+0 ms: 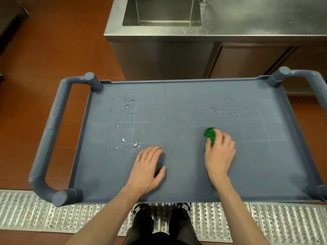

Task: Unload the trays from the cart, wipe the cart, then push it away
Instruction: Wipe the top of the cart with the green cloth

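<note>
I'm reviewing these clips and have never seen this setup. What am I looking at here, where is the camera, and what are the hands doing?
There is no robot: a person wears a camera on the head, looking down at their own arms. Before them stands a grey cart with a handle at each end; its top carries water droplets and no trays. The right hand grips a green cloth against the cart top. The left hand rests flat and holds nothing. Beyond is a steel sink.

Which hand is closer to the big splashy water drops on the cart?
Left. The left hand lies flat just right of the water drops; the right hand, gripping the green cloth, is farther right.
</note>
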